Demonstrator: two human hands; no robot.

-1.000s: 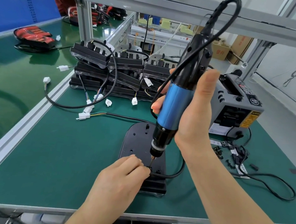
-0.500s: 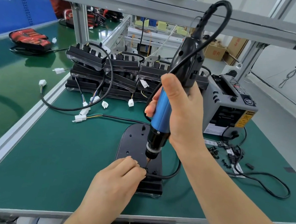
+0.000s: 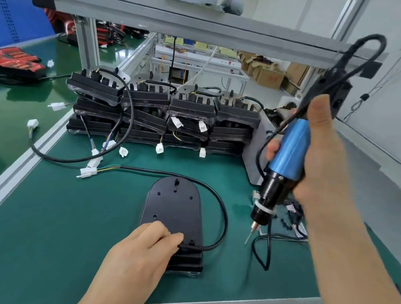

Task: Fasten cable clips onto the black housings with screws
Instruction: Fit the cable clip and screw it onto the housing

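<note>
While the left hand (image 3: 144,252) is resting on the flat black oval plastic housing (image 3: 173,211) on the green mat (image 3: 63,224), its curled fingers are pinching the thin black cable (image 3: 223,218) at its near end. The right hand (image 3: 322,159) is gripping a blue-barrelled electric screwdriver (image 3: 291,146), bit hanging clear. Stacked black housings (image 3: 146,96) are sitting behind.

Black housing (image 3: 173,211) flat on green mat (image 3: 63,224)

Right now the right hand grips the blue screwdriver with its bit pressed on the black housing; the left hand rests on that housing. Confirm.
Wrong on the bit. In the head view the right hand grips the blue screwdriver, but its bit hangs clear, right of the black housing. The left hand rests on that housing.
</note>
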